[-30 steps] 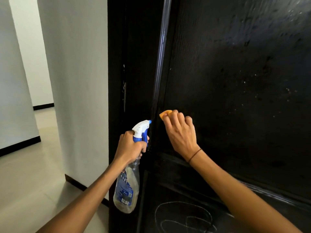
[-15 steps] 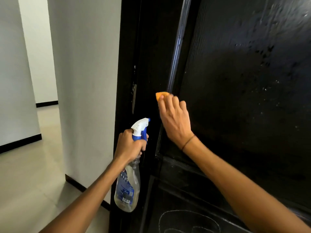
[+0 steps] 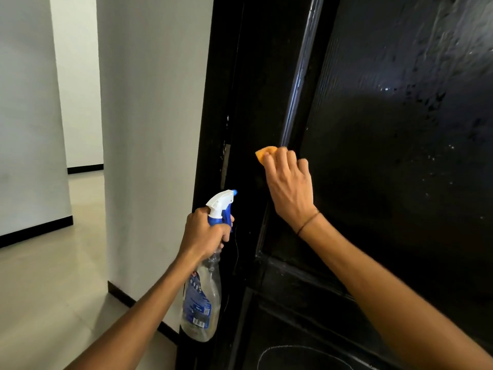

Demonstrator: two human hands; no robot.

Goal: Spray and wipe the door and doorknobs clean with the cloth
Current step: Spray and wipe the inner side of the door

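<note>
- Up goes the right hand [image 3: 289, 184], climbing the door [image 3: 400, 182] from where it was a moment ago, and the orange cloth [image 3: 264, 153] rides up with it along the raised moulding [image 3: 301, 76].
- Right grip: fingers curled over the cloth and pressing it flat against the dark panel, only an orange corner peeking out past the fingertips at the upper left.
- That cloth sits right at the panel's left edge, touching the door, just beside the shiny vertical strip of moulding.
- A thin dark band [image 3: 308, 222] circles the right wrist.
- Left hand [image 3: 205, 233] has barely shifted: it holds the spray bottle [image 3: 202, 297] low and to the left of the door edge.
- Left grip: fingers wrapped round the bottle's neck under the white and blue trigger head [image 3: 221, 202], with one finger lying over the blue trigger.
- Nozzle points right, towards the door edge, apart from the wood.
- Bottle hangs upright, clear plastic with a blue label, a little liquid low down.
- Door surface to the upper right shows wet smears and scattered droplets catching the light.
- A pale chalky curved line [image 3: 301, 353] marks the lower panel.
- No doorknob in view from this angle.
- To the left stands a white wall [image 3: 149, 129] with a black skirting strip, and a pale tiled floor [image 3: 48, 289] runs off down the corridor.
</note>
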